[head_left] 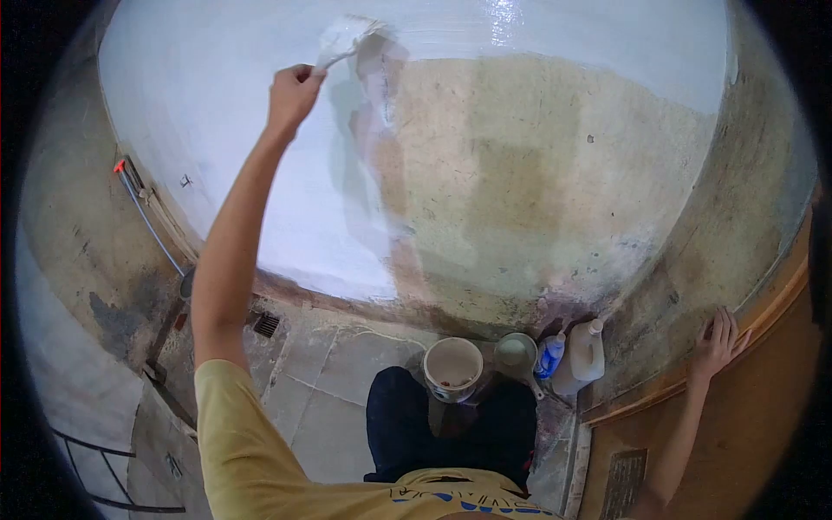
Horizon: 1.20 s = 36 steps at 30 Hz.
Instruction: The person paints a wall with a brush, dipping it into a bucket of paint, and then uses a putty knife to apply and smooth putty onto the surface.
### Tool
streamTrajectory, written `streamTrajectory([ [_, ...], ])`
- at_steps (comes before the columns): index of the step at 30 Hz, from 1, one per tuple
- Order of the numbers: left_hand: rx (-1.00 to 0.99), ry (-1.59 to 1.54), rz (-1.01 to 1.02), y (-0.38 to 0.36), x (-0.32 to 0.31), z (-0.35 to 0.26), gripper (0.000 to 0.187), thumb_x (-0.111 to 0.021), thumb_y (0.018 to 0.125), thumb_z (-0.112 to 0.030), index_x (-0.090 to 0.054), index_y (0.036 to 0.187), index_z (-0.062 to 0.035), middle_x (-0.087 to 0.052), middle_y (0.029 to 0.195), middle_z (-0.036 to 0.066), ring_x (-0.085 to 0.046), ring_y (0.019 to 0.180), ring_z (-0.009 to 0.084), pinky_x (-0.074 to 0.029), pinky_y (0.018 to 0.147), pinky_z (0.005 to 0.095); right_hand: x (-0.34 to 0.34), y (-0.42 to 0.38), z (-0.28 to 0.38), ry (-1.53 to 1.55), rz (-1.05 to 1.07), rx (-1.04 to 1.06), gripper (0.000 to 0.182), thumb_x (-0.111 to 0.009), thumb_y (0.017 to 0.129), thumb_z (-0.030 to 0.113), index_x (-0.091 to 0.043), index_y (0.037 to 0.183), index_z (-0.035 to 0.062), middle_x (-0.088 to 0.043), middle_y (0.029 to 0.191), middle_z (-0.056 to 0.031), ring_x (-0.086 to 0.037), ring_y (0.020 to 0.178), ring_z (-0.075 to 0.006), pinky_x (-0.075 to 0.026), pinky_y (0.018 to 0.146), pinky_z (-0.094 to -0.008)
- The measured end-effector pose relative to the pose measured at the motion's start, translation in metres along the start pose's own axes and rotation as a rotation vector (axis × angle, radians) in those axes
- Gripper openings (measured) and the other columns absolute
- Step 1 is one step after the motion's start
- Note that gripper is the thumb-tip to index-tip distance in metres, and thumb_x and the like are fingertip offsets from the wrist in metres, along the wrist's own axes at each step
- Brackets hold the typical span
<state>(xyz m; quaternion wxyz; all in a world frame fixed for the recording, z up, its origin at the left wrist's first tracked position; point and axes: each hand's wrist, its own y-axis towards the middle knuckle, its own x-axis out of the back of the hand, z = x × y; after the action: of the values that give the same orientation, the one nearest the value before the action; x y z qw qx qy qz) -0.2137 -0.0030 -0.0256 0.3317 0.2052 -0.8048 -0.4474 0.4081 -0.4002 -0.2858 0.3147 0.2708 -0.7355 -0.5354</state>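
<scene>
My left hand point(296, 94) is raised against the wall point(494, 156), its fingers closed on the handle of a paintbrush point(348, 36). The wide brush head is smeared with white paint and lies against the wall, close to where wet white coating meets bare, stained beige surface. Off to the right, my right hand point(718, 347) rests with fingers outstretched at the edge of the wooden door frame point(764, 322), holding nothing. Between my knees on the floor stands a whitish bucket point(453, 368); specks show inside, but its contents are hard to make out.
Beside the bucket are a dipper with a handle point(517, 354), a blue bottle point(550, 355) and a whitish plastic jug point(587, 355). A floor drain point(267, 325) lies in the tiles. At left, a thin blue hose point(149, 217) runs along the wall's edge.
</scene>
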Motion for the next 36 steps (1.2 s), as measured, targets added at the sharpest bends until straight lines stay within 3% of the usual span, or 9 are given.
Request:
streamTrajectory([
  [3, 0.212, -0.413, 0.078, -0.021, -0.027, -0.028, 0.032, -0.063, 0.085, -0.025, -0.068, 0.094, 0.0056, -0.066, 0.073, 0.007, -0.061, 0.066, 0.0170, -0.048, 0.063, 0.0334, 0.000, 0.001, 0.000, 0.003, -0.002, 0.005, 0.025, -0.069, 0.081, 0.013, -0.067, 0.106, 0.0141, -0.067, 0.112, 0.0042, -0.060, 0.109, -0.0138, -0.025, 0.114, -0.0452],
  [5, 0.174, -0.527, -0.018, -0.029, -0.057, -0.045, 0.033, -0.063, 0.085, -0.024, -0.067, 0.093, 0.0070, -0.067, 0.074, 0.011, -0.063, 0.066, 0.0199, -0.048, 0.063, 0.0338, 0.003, 0.002, 0.001, 0.010, 0.002, 0.009, 0.025, -0.070, 0.080, 0.013, -0.067, 0.105, 0.0141, -0.067, 0.112, 0.0042, -0.059, 0.109, -0.0139, -0.025, 0.114, -0.0455],
  [8, 0.031, -0.423, -0.154, -0.034, -0.096, -0.075, 0.031, -0.062, 0.088, -0.023, -0.066, 0.095, 0.0065, -0.066, 0.075, 0.012, -0.059, 0.063, 0.0179, -0.046, 0.056, 0.0328, 0.006, 0.005, 0.004, -0.015, 0.011, -0.001, 0.018, -0.071, 0.081, 0.012, -0.068, 0.098, 0.0123, -0.068, 0.106, 0.0029, -0.061, 0.106, -0.0155, -0.025, 0.114, -0.0474],
  [10, -0.112, -0.282, -0.289, -0.045, -0.105, -0.107, 0.027, -0.059, 0.088, -0.019, -0.064, 0.094, 0.0069, -0.065, 0.077, 0.020, -0.061, 0.064, 0.0306, -0.046, 0.060, 0.0396, 0.007, 0.005, 0.005, 0.016, 0.017, -0.007, 0.019, -0.071, 0.080, 0.011, -0.068, 0.099, 0.0119, -0.068, 0.107, 0.0029, -0.061, 0.107, -0.0152, -0.025, 0.114, -0.0476],
  [15, -0.227, -0.168, -0.337, -0.052, -0.138, -0.120, 0.023, -0.055, 0.088, -0.016, -0.058, 0.079, 0.0054, -0.058, 0.073, 0.023, -0.056, 0.069, 0.0409, -0.043, 0.065, 0.0463, 0.008, 0.004, 0.005, 0.018, 0.022, -0.015, 0.020, -0.071, 0.080, 0.012, -0.068, 0.099, 0.0118, -0.068, 0.108, 0.0033, -0.060, 0.109, -0.0151, -0.025, 0.114, -0.0480],
  [20, -0.239, -0.119, -0.231, -0.059, -0.140, -0.115, 0.022, -0.052, 0.090, -0.015, -0.055, 0.082, 0.0047, -0.054, 0.073, 0.025, -0.055, 0.071, 0.0428, -0.043, 0.066, 0.0502, 0.007, 0.004, 0.006, 0.019, 0.001, -0.001, 0.019, -0.070, 0.081, 0.011, -0.068, 0.100, 0.0124, -0.068, 0.108, 0.0037, -0.060, 0.109, -0.0154, -0.024, 0.114, -0.0478],
  [27, -0.214, 0.028, -0.158, -0.054, -0.132, -0.116, 0.021, -0.052, 0.089, -0.014, -0.058, 0.084, 0.0052, -0.058, 0.081, 0.026, -0.058, 0.078, 0.0436, -0.048, 0.070, 0.0501, 0.011, 0.009, 0.008, -0.027, 0.012, 0.019, 0.019, -0.068, 0.082, 0.008, -0.068, 0.100, 0.0131, -0.068, 0.107, 0.0036, -0.062, 0.106, -0.0140, -0.028, 0.112, -0.0448],
  [32, -0.131, 0.197, 0.139, -0.044, -0.086, -0.162, 0.024, -0.058, 0.078, -0.016, -0.063, 0.089, 0.0055, -0.064, 0.091, 0.028, -0.062, 0.088, 0.0451, -0.051, 0.079, 0.0486, 0.003, 0.004, 0.005, -0.088, 0.008, 0.036, 0.019, -0.069, 0.082, 0.008, -0.068, 0.100, 0.0141, -0.068, 0.108, 0.0047, -0.062, 0.105, -0.0129, -0.030, 0.111, -0.0444],
  [36, -0.157, 0.301, 0.141, -0.018, -0.063, -0.198, 0.029, -0.058, 0.076, -0.017, -0.064, 0.091, 0.0066, -0.065, 0.094, 0.029, -0.063, 0.090, 0.0451, -0.052, 0.080, 0.0483, 0.004, 0.002, 0.004, -0.115, -0.002, 0.053, 0.019, -0.070, 0.082, 0.007, -0.068, 0.099, 0.0150, -0.069, 0.107, 0.0055, -0.064, 0.103, -0.0132, -0.029, 0.112, -0.0456],
])
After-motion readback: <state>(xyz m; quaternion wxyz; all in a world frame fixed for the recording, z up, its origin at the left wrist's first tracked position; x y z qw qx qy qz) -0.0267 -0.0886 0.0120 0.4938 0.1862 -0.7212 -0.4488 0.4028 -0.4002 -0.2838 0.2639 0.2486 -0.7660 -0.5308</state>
